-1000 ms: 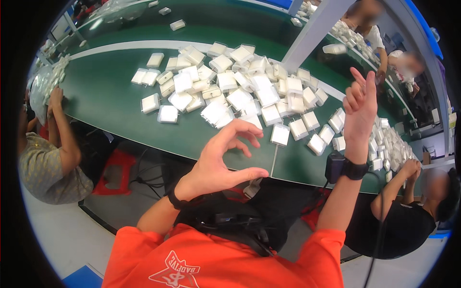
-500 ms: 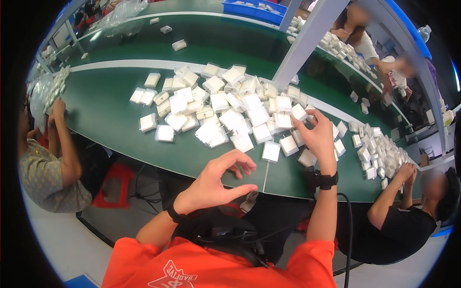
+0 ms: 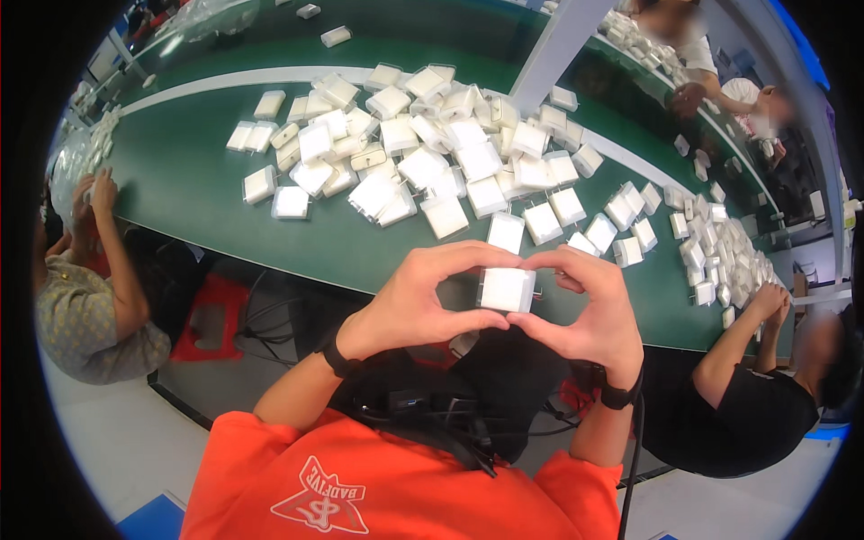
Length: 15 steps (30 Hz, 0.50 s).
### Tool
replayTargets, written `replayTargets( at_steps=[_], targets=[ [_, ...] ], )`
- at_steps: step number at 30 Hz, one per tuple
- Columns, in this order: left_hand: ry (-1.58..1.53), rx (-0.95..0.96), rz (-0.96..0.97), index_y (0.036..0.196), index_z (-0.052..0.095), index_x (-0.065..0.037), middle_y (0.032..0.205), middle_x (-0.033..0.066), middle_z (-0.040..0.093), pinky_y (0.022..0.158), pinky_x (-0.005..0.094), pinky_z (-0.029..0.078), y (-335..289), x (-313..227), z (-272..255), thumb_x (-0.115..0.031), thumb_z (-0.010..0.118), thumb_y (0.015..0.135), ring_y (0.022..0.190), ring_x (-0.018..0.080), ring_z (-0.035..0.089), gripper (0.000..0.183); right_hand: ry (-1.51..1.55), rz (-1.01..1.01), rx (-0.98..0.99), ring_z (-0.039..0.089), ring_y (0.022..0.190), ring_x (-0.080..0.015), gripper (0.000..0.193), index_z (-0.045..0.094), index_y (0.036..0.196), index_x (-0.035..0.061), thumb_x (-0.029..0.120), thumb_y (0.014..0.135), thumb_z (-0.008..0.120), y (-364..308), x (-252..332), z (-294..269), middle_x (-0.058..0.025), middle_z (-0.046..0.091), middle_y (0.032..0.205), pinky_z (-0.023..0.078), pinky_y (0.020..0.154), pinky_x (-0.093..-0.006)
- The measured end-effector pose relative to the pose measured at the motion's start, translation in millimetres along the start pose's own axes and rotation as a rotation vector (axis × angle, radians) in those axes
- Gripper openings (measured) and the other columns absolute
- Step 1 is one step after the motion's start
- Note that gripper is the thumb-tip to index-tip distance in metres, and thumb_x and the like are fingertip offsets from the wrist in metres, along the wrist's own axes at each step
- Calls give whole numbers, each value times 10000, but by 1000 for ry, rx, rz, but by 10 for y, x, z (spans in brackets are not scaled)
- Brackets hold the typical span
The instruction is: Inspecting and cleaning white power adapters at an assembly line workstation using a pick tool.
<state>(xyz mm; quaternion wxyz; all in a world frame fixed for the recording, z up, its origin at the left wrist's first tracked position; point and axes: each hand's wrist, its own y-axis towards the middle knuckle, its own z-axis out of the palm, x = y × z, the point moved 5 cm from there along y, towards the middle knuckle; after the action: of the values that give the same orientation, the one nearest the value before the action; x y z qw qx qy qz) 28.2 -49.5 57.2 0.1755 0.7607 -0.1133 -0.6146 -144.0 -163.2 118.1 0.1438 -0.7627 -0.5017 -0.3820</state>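
Between my two hands, just off the near edge of the green table, I hold a white plug charger (image 3: 506, 290) with a clear wrap around it. My left hand (image 3: 405, 292) pinches its left side between thumb and fingertips. From the right, my right hand (image 3: 594, 306) grips the same charger by thumb and fingers. A short metal prong shows near its right side. Past my fingertips lies a loose heap of similar white chargers (image 3: 423, 166), some flat and some tilted on one another. One charger (image 3: 506, 232) lies right behind the held one.
The green table (image 3: 180, 189) curves across in front of me, with a grey post (image 3: 558, 49) rising behind the heap. Another pile of chargers (image 3: 720, 252) lies at the right, by a co-worker in black (image 3: 720, 405). A co-worker (image 3: 99, 315) sits left near a red stool (image 3: 211, 315).
My right hand has come back from the heap with a charger, toward my body. My left hand has moved right and closed on that charger too. The view has tilted downward.
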Motion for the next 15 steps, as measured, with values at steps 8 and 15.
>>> replayTargets(
  at_steps=[8,15],
  targets=[
    [247,-86,96,1259,756,-16,1273,122,768,1021,392,585,-28,-47,35,12,889,781,1190,298,727,497,-1,-21,-84,721,819,-163,477,758,1146,47,204,766,1000,-84,-52,198,-68,793,1027,546,697,-278],
    [261,-92,-15,1220,755,-19,1204,106,755,953,400,576,-150,104,44,13,905,741,1117,315,703,503,105,37,-209,477,649,-104,312,757,1120,24,94,861,918,-171,-160,268,-24,686,859,394,603,-267]
  ],
)
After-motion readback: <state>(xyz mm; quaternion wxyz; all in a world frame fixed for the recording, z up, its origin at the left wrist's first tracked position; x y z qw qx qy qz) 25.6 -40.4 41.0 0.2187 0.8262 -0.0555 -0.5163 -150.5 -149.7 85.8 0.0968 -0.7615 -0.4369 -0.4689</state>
